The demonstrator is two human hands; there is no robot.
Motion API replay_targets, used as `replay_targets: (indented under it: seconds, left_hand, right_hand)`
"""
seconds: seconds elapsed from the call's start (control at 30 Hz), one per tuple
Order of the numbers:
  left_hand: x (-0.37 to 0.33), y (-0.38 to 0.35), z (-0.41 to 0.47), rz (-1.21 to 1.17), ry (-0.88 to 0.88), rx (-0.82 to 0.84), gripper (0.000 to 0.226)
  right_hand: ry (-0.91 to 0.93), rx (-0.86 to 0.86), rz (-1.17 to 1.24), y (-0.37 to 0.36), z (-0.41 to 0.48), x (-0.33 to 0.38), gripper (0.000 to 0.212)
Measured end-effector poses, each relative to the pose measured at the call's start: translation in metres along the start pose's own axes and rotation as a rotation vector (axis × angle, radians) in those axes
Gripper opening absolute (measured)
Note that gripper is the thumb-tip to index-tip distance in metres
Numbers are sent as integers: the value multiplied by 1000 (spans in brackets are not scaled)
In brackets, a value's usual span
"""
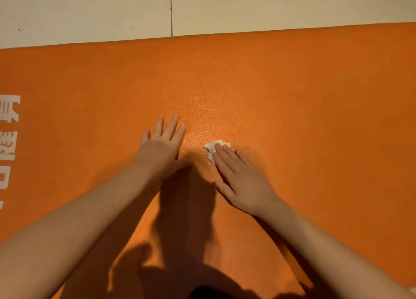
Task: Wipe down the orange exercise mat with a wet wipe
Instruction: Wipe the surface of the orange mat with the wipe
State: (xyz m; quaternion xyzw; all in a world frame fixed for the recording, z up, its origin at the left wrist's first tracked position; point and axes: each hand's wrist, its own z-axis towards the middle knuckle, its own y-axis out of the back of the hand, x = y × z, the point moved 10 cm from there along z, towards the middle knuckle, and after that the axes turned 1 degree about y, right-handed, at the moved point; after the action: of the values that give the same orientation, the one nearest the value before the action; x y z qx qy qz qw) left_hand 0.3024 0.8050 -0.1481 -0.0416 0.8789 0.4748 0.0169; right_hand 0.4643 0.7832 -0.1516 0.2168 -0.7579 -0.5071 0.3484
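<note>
One crumpled wipe (215, 145), grainy orange mat (292, 91)

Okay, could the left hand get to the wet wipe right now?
Probably yes: the left hand lies flat on the mat just beside the wet wipe, with only bare mat between. The right hand presses on part of it, though.

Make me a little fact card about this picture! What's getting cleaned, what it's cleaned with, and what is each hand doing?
getting cleaned: orange mat, lying flat on a pale tiled floor
cleaning thing: small crumpled white wipe, on the mat near its middle
wiping side: right hand, flat, straight fingers pressing on the wipe
other side: left hand, flat on the mat beside the wipe, not touching it
extra: white lettering printed on the mat at the far left
</note>
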Motion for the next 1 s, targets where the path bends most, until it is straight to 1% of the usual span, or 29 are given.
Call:
replay_targets:
  seconds: [0.03,0.07,0.1,0.17,0.2,0.23,0.27,0.3,0.33,0.4,0.43,0.47,0.5,0.57,0.63,0.67,0.7,0.77,0.83,0.87,0.9,1.0]
  left_hand:
    - [-1,-3,-3,16,-3,15,98]
    - [-2,-5,-6,30,-3,24,100]
    - [-3,-6,-8,37,-1,27,100]
    - [-4,-8,-12,34,3,32,97]
    - [-6,-8,-13,28,5,31,96]
    - [-7,-9,-15,21,8,29,94]
    - [-7,-10,-17,15,12,30,94]
    - [-8,-12,-19,10,16,33,93]
    - [-8,-14,-22,10,19,35,93]
    - [-9,-20,-29,16,22,36,93]
    - [-9,-23,-33,16,21,38,92]
    - [-10,-25,-35,13,22,39,91]
    - [-10,-27,-38,8,26,41,89]
    - [-10,-31,-41,-5,43,42,85]
    - [-10,-33,-43,-23,53,28,81]
    - [-11,-34,-44,-35,53,25,79]
    - [-12,-35,-47,-47,53,26,79]
    - [-14,-39,-53,-58,52,39,80]
    - [-18,-43,-62,-49,36,54,81]
    - [-20,-46,-67,-45,27,56,80]
    - [-22,-49,-70,-45,22,49,79]
    - [-23,-53,-74,-42,30,-2,76]
  right_hand:
    - [43,5,-41,-1,-2,-3,65]
    - [30,-15,-72,2,-2,-14,64]
    - [-34,-35,-77,7,-1,-28,65]
    - [-243,-93,-53,21,0,-59,68]
    - [-346,-90,-27,20,0,-68,67]
    - [-409,-84,-2,18,0,-68,67]
    - [-419,-76,28,16,-1,-57,68]
    - [-359,-66,68,12,0,-38,70]
    - [-250,-36,93,5,-2,-16,73]
    - [-38,59,52,-10,-13,13,74]
    - [7,65,17,-10,-17,12,73]
    - [-4,38,-8,-5,-18,3,72]
    - [-59,14,-24,2,-20,-11,72]
    - [-256,3,-31,9,-24,-42,69]
    - [-402,-8,2,9,-26,-49,64]
    - [-412,2,38,7,-27,-40,64]
    - [-359,21,81,3,-29,-23,65]
    - [-162,78,148,-7,-39,15,70]
    - [-7,135,120,-11,-53,28,77]
    - [6,141,87,-9,-55,21,78]
    - [-27,137,49,-7,-55,9,77]
    - [-249,108,-1,1,-51,-25,64]
